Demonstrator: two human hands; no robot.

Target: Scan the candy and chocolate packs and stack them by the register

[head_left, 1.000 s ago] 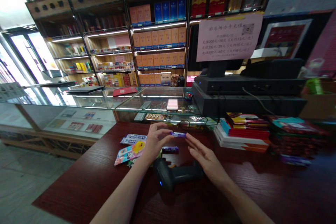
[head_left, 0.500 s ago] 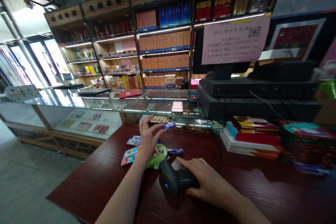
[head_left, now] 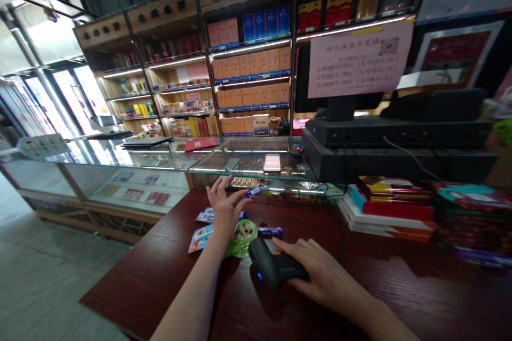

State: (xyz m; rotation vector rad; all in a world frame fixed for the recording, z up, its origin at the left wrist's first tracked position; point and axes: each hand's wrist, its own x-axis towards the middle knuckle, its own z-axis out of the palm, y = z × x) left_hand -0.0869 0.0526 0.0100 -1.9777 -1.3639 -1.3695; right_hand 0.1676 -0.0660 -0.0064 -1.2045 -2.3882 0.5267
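Observation:
My left hand (head_left: 226, 206) is raised over the dark red counter (head_left: 168, 282), pinching a small purple candy bar (head_left: 254, 192) between thumb and forefinger, the other fingers spread. My right hand (head_left: 316, 274) lies over the handle of a black barcode scanner (head_left: 269, 267), fingers wrapped on it. The scanner's head points toward me and shows a blue light. A second purple candy bar (head_left: 270, 232) lies on the counter just beyond the scanner. Beside it sit a green round packet (head_left: 241, 238) and flat colourful snack packets (head_left: 200, 236).
A black cash register with screen (head_left: 396, 144) stands at the back right, a pink notice (head_left: 358, 61) hung on it. Stacked chocolate bars (head_left: 386, 203) lie to the right. Glass display cases (head_left: 160, 165) run left. Shelves of boxed goods (head_left: 250, 69) fill the back wall.
My right hand dropped from beside the candy bar onto the scanner and closed on it. My left hand lifted the purple bar up and away from me, its fingers spreading.

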